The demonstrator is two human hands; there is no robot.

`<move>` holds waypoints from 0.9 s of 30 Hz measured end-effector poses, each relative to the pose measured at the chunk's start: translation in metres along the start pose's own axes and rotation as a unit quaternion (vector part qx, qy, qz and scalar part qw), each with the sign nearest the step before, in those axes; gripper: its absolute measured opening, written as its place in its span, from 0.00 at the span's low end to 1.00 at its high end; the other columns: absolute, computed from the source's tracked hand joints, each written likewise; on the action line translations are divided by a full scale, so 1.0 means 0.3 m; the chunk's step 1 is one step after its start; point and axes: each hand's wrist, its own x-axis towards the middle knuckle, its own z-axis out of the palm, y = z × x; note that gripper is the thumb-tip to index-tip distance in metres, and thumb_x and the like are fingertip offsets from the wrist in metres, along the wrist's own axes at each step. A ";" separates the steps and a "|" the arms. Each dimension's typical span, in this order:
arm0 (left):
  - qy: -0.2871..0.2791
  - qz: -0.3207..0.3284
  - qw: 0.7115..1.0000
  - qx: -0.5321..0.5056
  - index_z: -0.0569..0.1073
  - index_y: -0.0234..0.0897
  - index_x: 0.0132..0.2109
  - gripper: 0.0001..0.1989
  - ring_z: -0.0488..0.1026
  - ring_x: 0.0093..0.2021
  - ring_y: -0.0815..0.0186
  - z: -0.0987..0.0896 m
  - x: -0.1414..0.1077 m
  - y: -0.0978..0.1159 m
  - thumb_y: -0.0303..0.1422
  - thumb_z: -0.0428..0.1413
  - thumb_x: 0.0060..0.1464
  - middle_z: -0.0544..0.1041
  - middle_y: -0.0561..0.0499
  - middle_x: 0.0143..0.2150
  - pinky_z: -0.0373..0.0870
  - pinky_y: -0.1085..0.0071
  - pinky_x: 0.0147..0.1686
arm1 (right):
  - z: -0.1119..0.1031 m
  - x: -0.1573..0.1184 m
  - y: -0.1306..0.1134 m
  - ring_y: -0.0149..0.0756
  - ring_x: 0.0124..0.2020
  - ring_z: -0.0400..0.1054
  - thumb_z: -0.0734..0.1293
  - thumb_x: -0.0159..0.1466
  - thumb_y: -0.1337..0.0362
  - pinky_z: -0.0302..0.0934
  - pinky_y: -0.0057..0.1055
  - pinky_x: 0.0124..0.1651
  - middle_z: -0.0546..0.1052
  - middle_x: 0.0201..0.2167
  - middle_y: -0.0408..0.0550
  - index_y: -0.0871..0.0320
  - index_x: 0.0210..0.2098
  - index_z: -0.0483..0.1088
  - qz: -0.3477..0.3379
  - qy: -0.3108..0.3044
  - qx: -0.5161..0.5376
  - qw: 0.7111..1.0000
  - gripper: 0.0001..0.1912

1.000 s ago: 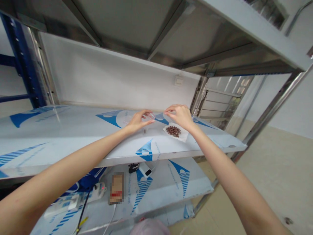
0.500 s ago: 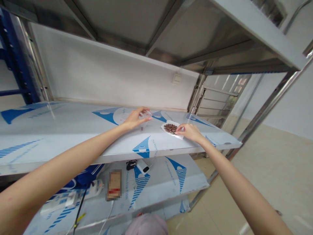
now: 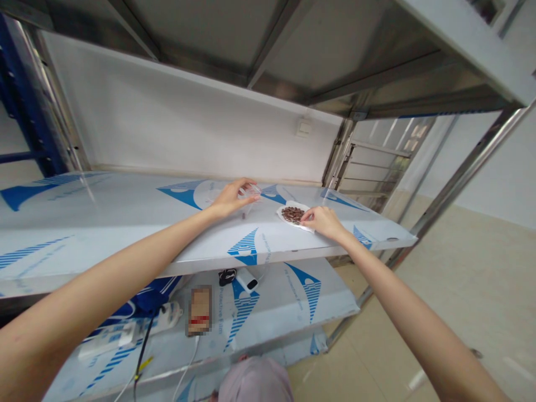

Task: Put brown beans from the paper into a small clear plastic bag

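My left hand (image 3: 231, 199) is curved around a clear plastic cup (image 3: 252, 194) on the upper shelf. The cup is see-through, so its outline is faint. One small dark brown bean (image 3: 243, 215) shows low by the cup; whether it lies inside or beside it I cannot tell. To the right, a heap of dark brown beans (image 3: 292, 214) rests on a white paper-like sheet or dish (image 3: 281, 212). My right hand (image 3: 325, 221) is at the heap's right edge, thumb and fingertips pinched together at the beans. What sits between those fingertips is too small to make out.
The film-covered shelf (image 3: 138, 234) ends in a front edge (image 3: 268, 258). Overhead hangs a metal shelf (image 3: 201, 39). On the lower shelf (image 3: 288, 312) are a blurred-out block (image 3: 200, 310), a white device (image 3: 247, 280), a black cable (image 3: 227, 276) and power strips (image 3: 167, 317).
The camera view has shifted slightly. My left hand stays around the cup, and my right hand remains pinched at the beans, its fingertips slightly nearer the heap.
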 end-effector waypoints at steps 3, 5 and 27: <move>0.002 0.001 1.000 0.002 0.69 0.35 0.48 0.24 0.71 0.42 0.62 0.001 0.003 -0.006 0.46 0.55 0.48 0.75 0.45 0.44 0.67 0.65 0.43 | -0.002 -0.003 0.004 0.41 0.33 0.72 0.65 0.55 0.63 0.56 0.31 0.35 0.79 0.28 0.48 0.56 0.27 0.77 -0.004 0.009 0.005 1.000 0.09; 0.003 0.008 1.000 0.000 0.69 0.36 0.48 0.24 0.71 0.42 0.62 0.002 0.006 -0.010 0.46 0.56 0.47 0.75 0.45 0.44 0.67 0.64 0.44 | -0.011 0.003 0.010 0.39 0.30 0.71 0.65 0.55 0.63 0.57 0.30 0.33 0.78 0.26 0.49 0.57 0.27 0.77 -0.007 0.016 0.039 0.999 0.09; 0.002 0.035 0.999 -0.019 0.71 0.34 0.45 0.23 0.72 0.42 0.61 0.028 -0.005 0.026 0.46 0.57 0.47 0.77 0.44 0.42 0.67 0.64 0.46 | -0.118 0.199 -0.337 0.34 0.33 0.68 0.67 0.55 0.64 0.58 0.31 0.40 0.77 0.31 0.47 0.58 0.31 0.77 -0.178 0.044 0.132 0.974 0.06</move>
